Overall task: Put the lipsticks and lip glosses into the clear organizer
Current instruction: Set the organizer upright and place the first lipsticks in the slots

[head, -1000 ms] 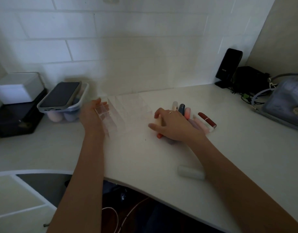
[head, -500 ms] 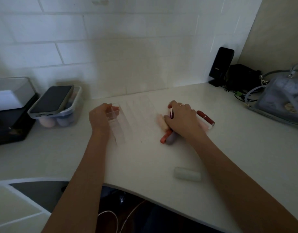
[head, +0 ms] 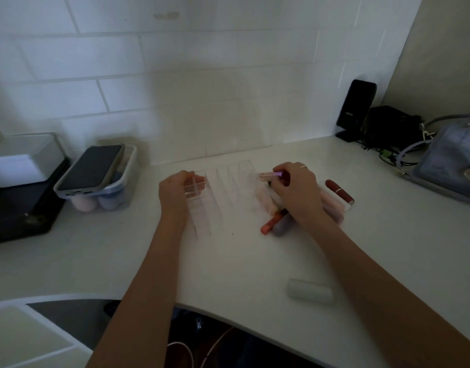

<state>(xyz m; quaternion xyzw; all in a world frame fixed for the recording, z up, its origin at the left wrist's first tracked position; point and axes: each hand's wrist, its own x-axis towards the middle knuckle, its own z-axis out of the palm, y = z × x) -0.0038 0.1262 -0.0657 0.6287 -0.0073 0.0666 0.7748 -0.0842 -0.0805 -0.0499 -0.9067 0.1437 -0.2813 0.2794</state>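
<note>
Seen from the head camera, a person's left hand (head: pixel 175 193) gripped the near-left wall of the clear organizer (head: pixel 218 192), apparently to steady it on the white counter (head: pixel 255 261). The right hand (head: pixel 294 192) pinched a pink lip gloss (head: pixel 268 175) at the organizer's right edge, seemingly bound for a slot. More tubes, including a red lipstick (head: pixel 340 192), lay under and beside that hand.

On the tabletop (head: pixel 228 261) the clear organizer (head: pixel 218 195) lies centre, the heap of lipsticks and lip glosses (head: pixel 279 221) just right of it, a lone tube (head: pixel 309 291) nearer, a bin (head: pixel 101 192) carrying a phone (head: pixel 92 167) far left, and a stand (head: pixel 354 110) far right.
</note>
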